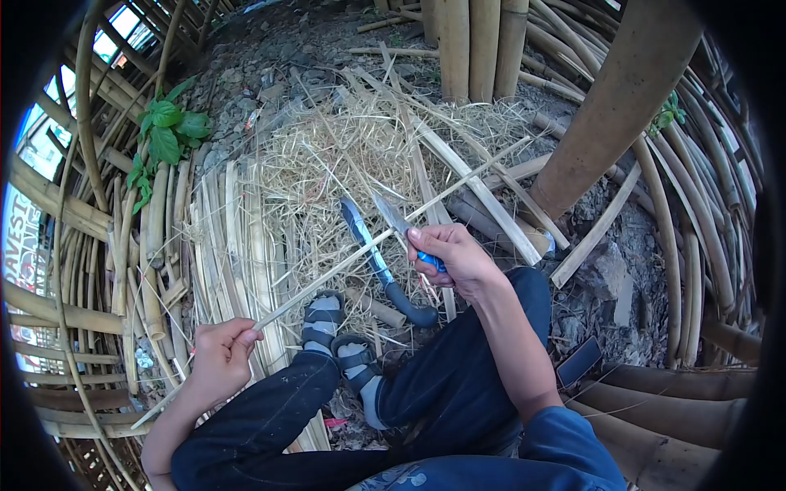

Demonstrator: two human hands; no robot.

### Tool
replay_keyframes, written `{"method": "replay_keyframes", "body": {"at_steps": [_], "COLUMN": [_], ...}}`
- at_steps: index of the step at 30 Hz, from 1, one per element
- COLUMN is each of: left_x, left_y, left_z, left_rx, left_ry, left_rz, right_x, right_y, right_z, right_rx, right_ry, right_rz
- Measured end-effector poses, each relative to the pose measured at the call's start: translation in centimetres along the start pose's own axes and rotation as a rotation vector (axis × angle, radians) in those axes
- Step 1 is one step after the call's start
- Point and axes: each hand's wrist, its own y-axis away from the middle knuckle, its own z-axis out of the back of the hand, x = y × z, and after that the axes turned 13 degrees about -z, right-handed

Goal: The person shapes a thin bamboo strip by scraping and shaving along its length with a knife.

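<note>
A long thin bamboo strip [327,277] runs slantwise across the view, from lower left to upper right. My left hand [223,356] is closed around its lower part, thumb and fingers pinching it. In my right hand [450,258] is a knife [391,214] with a blue handle, its blade pointing up and away from me. The blade lies against the strip, and my right thumb presses close to where they cross. Below them, on the shavings, rests a machete [375,260] with a curved black handle.
Curly bamboo shavings [327,155] cover the ground ahead. Split bamboo slats [233,221] lie at left, and a thick bamboo pole [614,106] leans at right. A phone-like dark object [578,362] lies by my right leg. Bamboo poles [679,401] are stacked at lower right.
</note>
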Motion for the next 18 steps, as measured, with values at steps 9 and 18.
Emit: {"method": "replay_keyframes", "body": {"at_steps": [9,18], "left_x": [0.6,0.9], "left_y": [0.2,0.5], "left_z": [0.3,0.2], "left_rx": [0.003,-0.021], "left_ry": [-0.002,0.008], "left_rz": [0.029,0.052], "right_x": [0.1,0.1], "right_y": [-0.1,-1.1], "right_z": [-0.2,3.8], "right_rx": [-0.035,-0.054], "right_ry": [0.032,-0.034], "right_rz": [-0.02,0.03]}}
